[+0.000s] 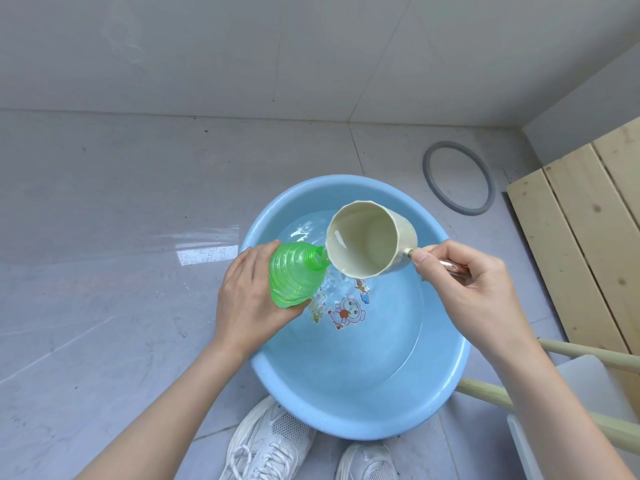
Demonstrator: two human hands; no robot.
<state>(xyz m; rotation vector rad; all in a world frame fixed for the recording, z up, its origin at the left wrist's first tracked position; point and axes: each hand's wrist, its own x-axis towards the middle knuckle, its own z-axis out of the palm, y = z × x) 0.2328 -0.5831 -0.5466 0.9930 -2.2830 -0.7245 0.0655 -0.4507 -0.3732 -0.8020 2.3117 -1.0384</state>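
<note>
Glossy grey floor tiles (104,237) spread all round a round, smooth sky-blue plastic basin (346,424) holding shallow clear water over cartoon stickers. Pale wooden slats (581,237) lie to the right of the basin, and a thin grey rubbery ring (426,171) lies beyond its far right rim. Above the basin's far half a cream faceted cup (367,244) tilts on its side, its lip at the neck of a ribbed translucent green bottle (294,275). The right hand (464,289) pinches the cup's handle with curled fingers; the left hand (249,299) wraps round the bottle's body
</note>
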